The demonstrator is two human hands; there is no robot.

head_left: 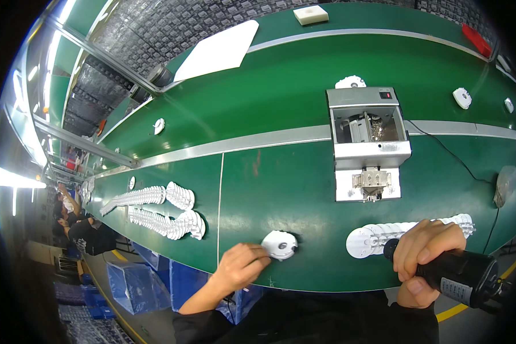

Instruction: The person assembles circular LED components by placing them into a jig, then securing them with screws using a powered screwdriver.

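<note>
My right hand [427,252] is wrapped around a black electric screwdriver [461,275], held tilted at the near right edge of the bench. My left hand [243,265] is closed, its curled fingertips at the left edge of a round white plastic part [280,245] lying flat on the bench. Beside the screwdriver's front end lies a row of overlapping white round parts [375,238], partly hidden by my right hand. Beyond it stands a grey metal screw feeder [368,150], its open tray holding small screws.
Two curved stacks of white parts [172,223] lie on the left. Across a metal rail is a green strip with single white parts [461,98]. A white sheet [218,51], a pale block [311,15] and a red object [476,40] lie farther back. A person [89,235] is at far left.
</note>
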